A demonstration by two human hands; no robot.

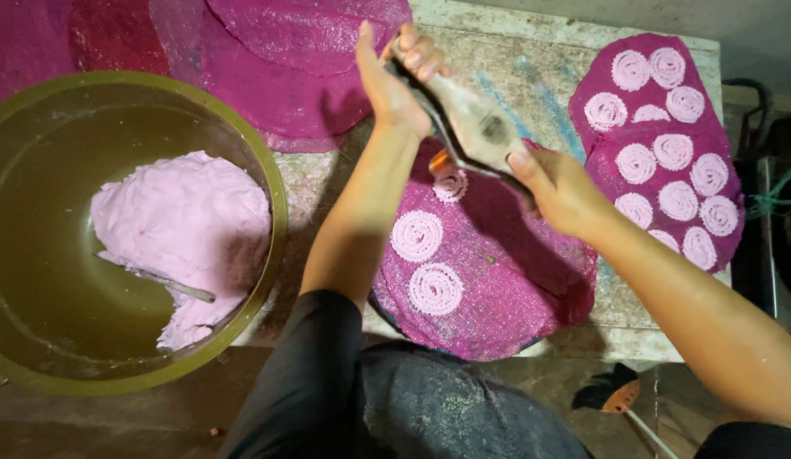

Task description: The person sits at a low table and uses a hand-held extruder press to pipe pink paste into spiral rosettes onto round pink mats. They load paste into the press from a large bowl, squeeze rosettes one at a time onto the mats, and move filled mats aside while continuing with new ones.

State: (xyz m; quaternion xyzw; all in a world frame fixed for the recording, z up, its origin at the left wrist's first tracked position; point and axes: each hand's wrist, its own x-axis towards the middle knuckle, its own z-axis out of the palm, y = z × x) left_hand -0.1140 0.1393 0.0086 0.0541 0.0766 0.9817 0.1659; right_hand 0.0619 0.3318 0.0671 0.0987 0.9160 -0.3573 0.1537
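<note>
Both our hands grip a wooden press (476,127): the right hand (561,191) closes on its near end, the left hand (395,81) on its far end. Under it lies a round pink mat (497,289) with three dough spirals (417,235). Left sits a green bowl (272,183) of pink dough (187,229); farther right, another filled mat (727,246).

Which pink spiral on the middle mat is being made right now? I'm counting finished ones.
The top spiral, directly under the press held by both hands. The other two lie nearer the person, clear of it.
</note>
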